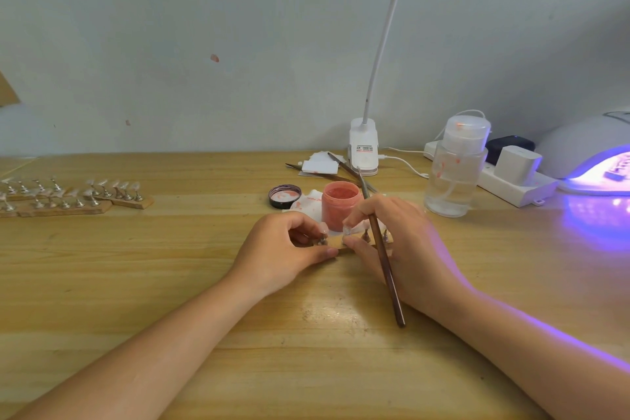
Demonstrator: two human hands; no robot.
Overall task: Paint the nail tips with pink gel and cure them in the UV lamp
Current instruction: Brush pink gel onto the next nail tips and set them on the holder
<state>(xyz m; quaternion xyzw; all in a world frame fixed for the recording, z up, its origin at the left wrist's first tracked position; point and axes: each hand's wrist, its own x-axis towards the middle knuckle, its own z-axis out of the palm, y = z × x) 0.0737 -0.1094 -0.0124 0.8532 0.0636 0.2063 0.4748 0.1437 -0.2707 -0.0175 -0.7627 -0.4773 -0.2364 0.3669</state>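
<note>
Nail tip [347, 232]: light, brittle; best pinched by its edges.
Right hand [395, 239]: pinched it, brush [381, 249] tucked.
Left hand [289, 249]: gripped the stand [335, 244].

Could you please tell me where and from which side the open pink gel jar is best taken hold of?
Grip the round pink gel jar by its upright side wall, below the open mouth, coming from the left or rear. Its mouth holds wet gel, the right hand with the brown brush crowds its front right, and the clear pump bottle stands further right.
</note>
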